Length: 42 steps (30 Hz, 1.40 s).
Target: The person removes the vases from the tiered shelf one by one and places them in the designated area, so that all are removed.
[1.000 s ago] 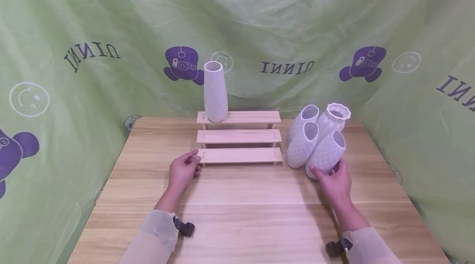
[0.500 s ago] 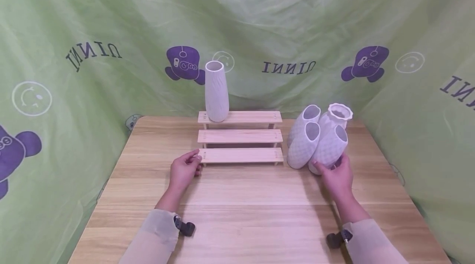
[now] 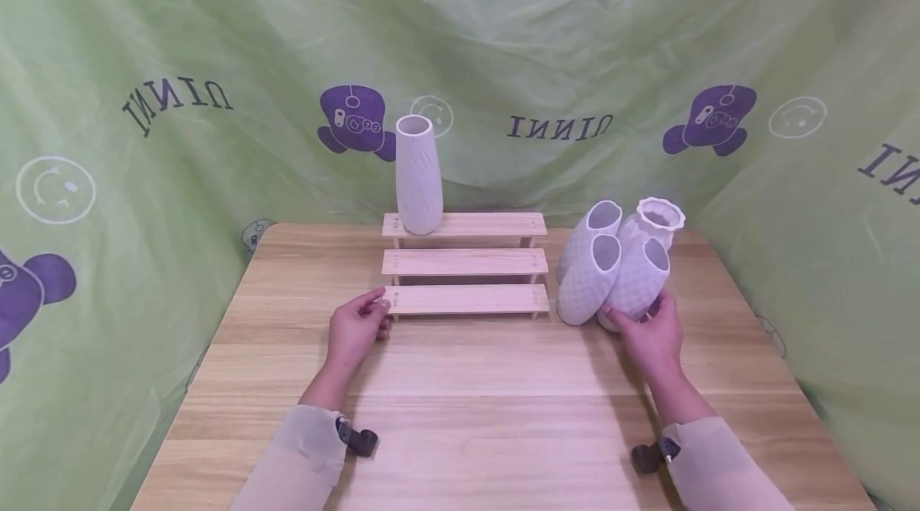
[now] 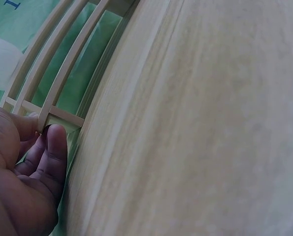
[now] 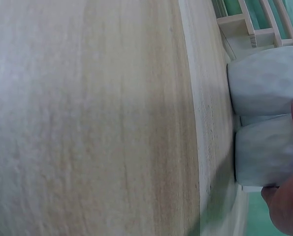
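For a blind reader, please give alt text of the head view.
A person's right hand holds one of four clustered white vases at a wooden table; the left hand pinches a three-tier rack with another vase on top.

From my end, the vase (image 3: 640, 279) in the right hand (image 3: 656, 335) is white, with a quilted-looking diamond texture and a slanted oval mouth facing up. It's just beside a matching vase (image 3: 588, 289) on the right part of the desk (image 3: 474, 415); I can't tell if its base is fully down. The rack (image 3: 465, 262) is pale wood, three stepped tiers, sitting upright, and the left hand (image 3: 355, 329) pinches the left end of the lowest one. I can also see a tall white vase (image 3: 420, 180) standing upright on the top tier, toward the left end.
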Each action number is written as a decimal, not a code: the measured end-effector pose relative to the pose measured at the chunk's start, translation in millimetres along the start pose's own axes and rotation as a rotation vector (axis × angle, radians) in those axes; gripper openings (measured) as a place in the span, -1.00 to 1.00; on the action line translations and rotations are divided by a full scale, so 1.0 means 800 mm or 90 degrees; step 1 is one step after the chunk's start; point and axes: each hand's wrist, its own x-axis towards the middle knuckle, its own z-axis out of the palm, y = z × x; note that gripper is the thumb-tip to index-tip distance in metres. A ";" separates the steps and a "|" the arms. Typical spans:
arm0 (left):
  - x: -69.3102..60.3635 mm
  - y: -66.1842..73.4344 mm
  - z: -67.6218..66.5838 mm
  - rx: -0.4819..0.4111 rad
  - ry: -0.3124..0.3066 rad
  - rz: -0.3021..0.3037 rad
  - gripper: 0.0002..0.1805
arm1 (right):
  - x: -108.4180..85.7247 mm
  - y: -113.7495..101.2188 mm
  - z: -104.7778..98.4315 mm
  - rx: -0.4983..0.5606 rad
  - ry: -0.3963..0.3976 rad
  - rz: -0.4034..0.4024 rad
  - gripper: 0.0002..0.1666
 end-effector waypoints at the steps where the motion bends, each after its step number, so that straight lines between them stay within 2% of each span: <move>1: 0.000 -0.001 0.000 0.000 0.000 0.000 -0.62 | 0.000 0.000 0.000 -0.001 0.000 0.000 0.28; 21: -0.001 -0.002 -0.001 0.001 0.008 -0.007 -0.61 | 0.009 0.008 -0.005 -0.017 -0.037 -0.032 0.34; 27: -0.002 -0.004 0.000 0.004 0.007 -0.009 -0.62 | 0.002 0.009 -0.009 -0.027 -0.052 -0.040 0.37; 36: -0.002 0.000 0.000 0.010 0.009 -0.002 -0.62 | -0.007 0.012 -0.011 -0.008 -0.009 -0.037 0.21; 42: -0.001 0.001 0.001 0.006 0.010 0.004 -0.62 | -0.012 0.014 -0.011 -0.035 0.029 -0.039 0.16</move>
